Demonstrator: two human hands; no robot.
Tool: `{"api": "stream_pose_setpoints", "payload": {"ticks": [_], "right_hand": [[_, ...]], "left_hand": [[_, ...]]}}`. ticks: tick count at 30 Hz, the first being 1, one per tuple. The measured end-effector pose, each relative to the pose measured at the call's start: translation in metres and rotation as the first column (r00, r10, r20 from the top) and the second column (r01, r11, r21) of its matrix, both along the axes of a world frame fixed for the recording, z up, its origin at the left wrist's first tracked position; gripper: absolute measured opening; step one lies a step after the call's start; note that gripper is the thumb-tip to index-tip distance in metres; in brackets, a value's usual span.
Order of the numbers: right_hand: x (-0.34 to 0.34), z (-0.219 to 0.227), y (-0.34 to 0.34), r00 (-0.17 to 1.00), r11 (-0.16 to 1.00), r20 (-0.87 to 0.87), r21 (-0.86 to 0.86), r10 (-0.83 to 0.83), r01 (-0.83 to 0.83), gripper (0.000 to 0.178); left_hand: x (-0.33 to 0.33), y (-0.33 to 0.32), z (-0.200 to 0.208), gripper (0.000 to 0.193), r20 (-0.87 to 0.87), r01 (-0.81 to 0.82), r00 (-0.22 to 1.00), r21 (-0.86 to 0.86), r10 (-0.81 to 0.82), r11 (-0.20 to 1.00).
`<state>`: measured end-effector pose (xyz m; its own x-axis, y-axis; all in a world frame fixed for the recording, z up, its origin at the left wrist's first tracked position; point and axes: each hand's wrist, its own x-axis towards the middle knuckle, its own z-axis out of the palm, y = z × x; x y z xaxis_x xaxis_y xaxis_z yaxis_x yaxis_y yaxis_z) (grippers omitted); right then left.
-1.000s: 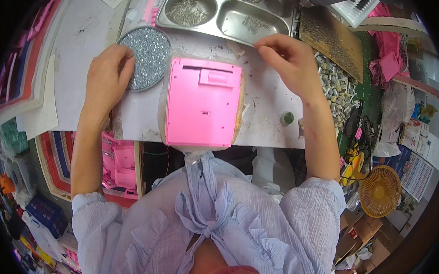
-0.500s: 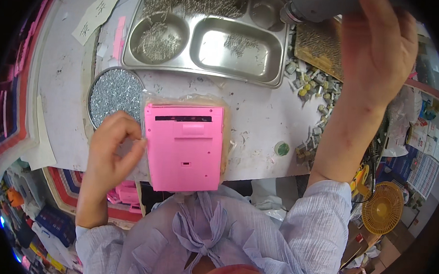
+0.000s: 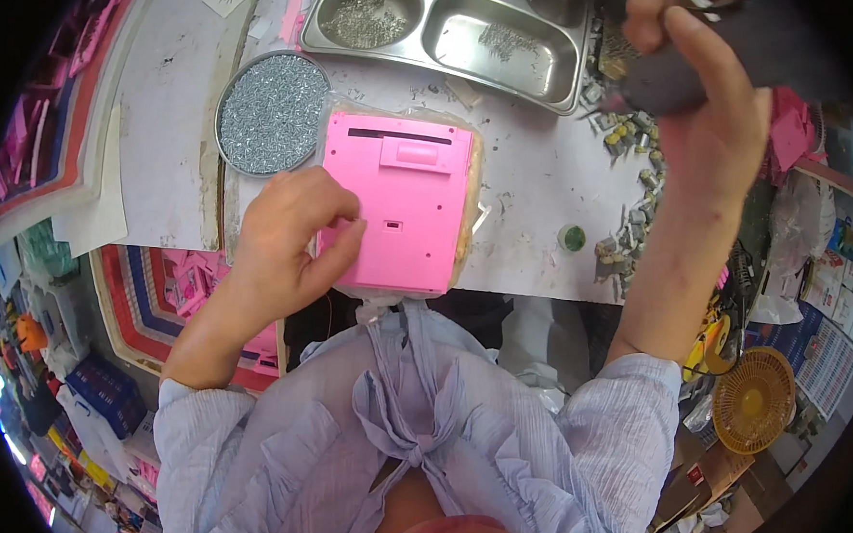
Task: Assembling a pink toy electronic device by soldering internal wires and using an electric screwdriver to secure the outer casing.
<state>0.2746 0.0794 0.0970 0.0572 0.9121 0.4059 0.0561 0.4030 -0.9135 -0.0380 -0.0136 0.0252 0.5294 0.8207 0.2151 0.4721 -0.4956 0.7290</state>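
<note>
A pink plastic casing (image 3: 421, 184) lies flat at the table's front edge, on a pad (image 3: 472, 196) wrapped in clear film. My left hand (image 3: 298, 226) is over the casing's left side, thumb and fingertips pinched together; anything between them is too small to make out. At the upper right, my right hand (image 3: 719, 108) is closed around a dark electric screwdriver (image 3: 670, 79), blurred by motion, its tip pointing left and down. A round dish of silver screws (image 3: 273, 112) stands just beyond my left hand.
A steel compartment tray (image 3: 437, 64) with small metal pins stands at the back. Small metal parts (image 3: 643, 181) are strewn along the right. A green-topped round piece (image 3: 572, 237) lies right of the casing. Pink parts (image 3: 194, 278) fill a box at lower left. An orange fan (image 3: 753, 399) stands at right.
My left hand has moved right, from beside the dish onto the casing's left side. The screwdriver in my right hand has swung lower. The whole view has shifted, so the table sits higher.
</note>
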Motion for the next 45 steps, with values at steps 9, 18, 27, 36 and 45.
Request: {"api": "stream_pose_setpoints", "payload": {"ticks": [9, 18, 27, 36, 45], "right_hand": [[-0.069, -0.056, -0.043, 0.968, 0.972, -0.223, -0.180, 0.112, -0.154, 0.026], [-0.078, -0.061, -0.037, 0.957, 0.944, -0.276, -0.283, 0.090, -0.170, 0.020], [-0.064, -0.034, -0.042, 0.825, 0.937, -0.453, 0.086, 0.338, -0.337, 0.023], [-0.034, -0.026, -0.044, 0.632, 0.692, -0.285, 0.253, 0.721, -0.676, 0.036], [-0.034, -0.022, -0.052, 0.733, 0.800, -0.322, 0.204, 0.599, -0.564, 0.035]], "left_hand": [[0.019, -0.018, -0.005, 0.010, -0.017, 0.116, 0.993, 0.074, -0.115, 0.990], [0.028, -0.025, -0.025, 0.020, -0.071, 0.227, 0.974, 0.225, -0.216, 0.948], [0.027, -0.021, -0.023, 0.029, -0.157, 0.268, 0.959, 0.219, -0.237, 0.938], [0.042, 0.032, -0.007, 0.030, -0.035, 0.049, 0.999, 0.337, -0.039, 0.940], [0.047, 0.050, -0.017, 0.010, 0.005, 0.104, 0.994, 0.350, -0.113, 0.931]]}}
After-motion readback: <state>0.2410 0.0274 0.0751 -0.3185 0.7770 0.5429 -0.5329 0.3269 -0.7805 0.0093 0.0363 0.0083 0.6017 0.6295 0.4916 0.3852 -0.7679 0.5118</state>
